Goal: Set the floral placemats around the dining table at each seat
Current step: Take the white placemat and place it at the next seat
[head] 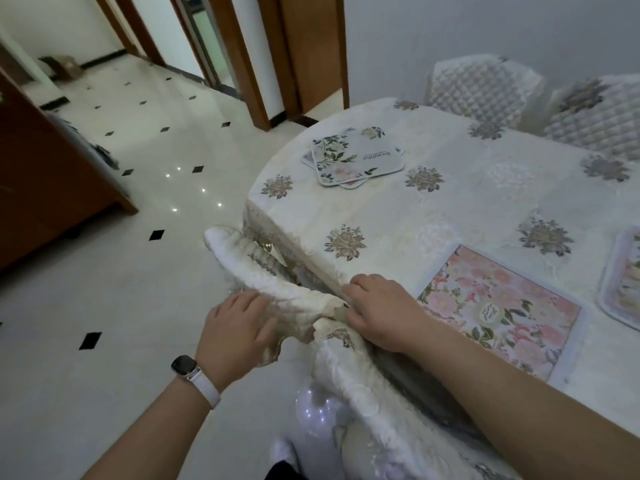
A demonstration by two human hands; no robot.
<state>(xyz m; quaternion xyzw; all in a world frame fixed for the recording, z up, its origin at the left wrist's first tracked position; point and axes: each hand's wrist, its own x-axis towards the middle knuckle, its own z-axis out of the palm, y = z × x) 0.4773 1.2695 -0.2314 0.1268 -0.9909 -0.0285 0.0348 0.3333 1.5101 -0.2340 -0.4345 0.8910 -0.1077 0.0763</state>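
A pink floral placemat (498, 311) lies flat at the near edge of the table (450, 188), which wears a cream embroidered cloth. A small stack of floral placemats (353, 155) sits at the table's far left end. Another placemat (623, 278) shows partly at the right edge. My left hand (235, 327) rests on the cream quilted top of a chair back (270, 282) tucked against the table. My right hand (377, 310) grips the fabric where the chair back meets the tablecloth edge, just left of the pink placemat.
Two quilted chair backs (481, 88) stand beyond the table by the white wall. Glossy tiled floor (145, 188) spreads to the left, with a wooden cabinet (45, 174) at far left and wooden door frames (304, 53) behind.
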